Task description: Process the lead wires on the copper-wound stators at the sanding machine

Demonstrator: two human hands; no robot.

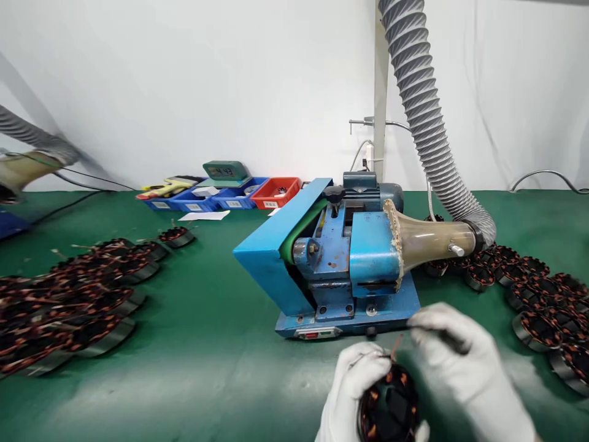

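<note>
Both my hands wear white gloves at the bottom of the view. My left hand [352, 387] is wrapped around a round black stator with copper windings [389, 408], holding it near the table's front edge. My right hand [460, 356] is closed in a pinch on thin wire leads [396, 347] that rise from the stator. Just behind my hands stands a blue belt machine [331, 264] with a green belt and a tan funnel joined to a grey ribbed hose [423, 110].
Several wound stators lie in rows at the left [73, 301] and in a heap at the right [543, 294] on the green table. Blue bins and a red bin [275, 191] stand by the back wall, with a green clock [225, 170] on them.
</note>
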